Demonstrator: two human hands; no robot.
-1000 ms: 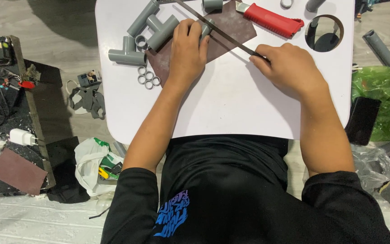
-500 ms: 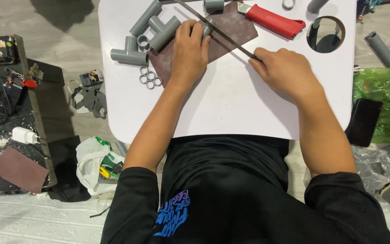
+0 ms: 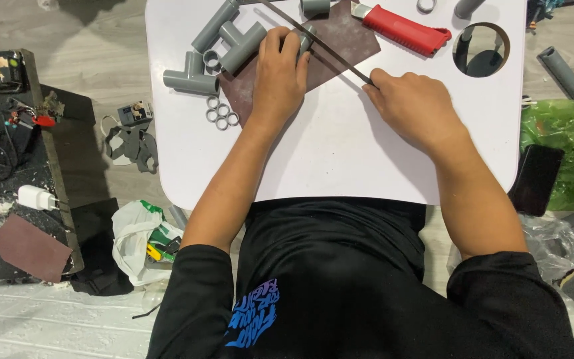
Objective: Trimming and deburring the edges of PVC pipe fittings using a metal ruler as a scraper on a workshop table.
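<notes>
My left hand presses a short grey pipe piece down on a brown sandpaper sheet at the far side of the white table. My fingers cover most of the piece. My right hand grips the near end of a thin dark blade. The blade runs diagonally up and left across the pipe piece, just past my left fingertips.
Grey pipe fittings and small grey rings lie left of my left hand. A red-handled knife and a round hole in the table are at far right. The floor holds a grey pipe, a green bag, a charger and a plastic bag.
My right hand has slid the blade a little up and to the left across the pipe piece. My left hand has stayed on the piece.
</notes>
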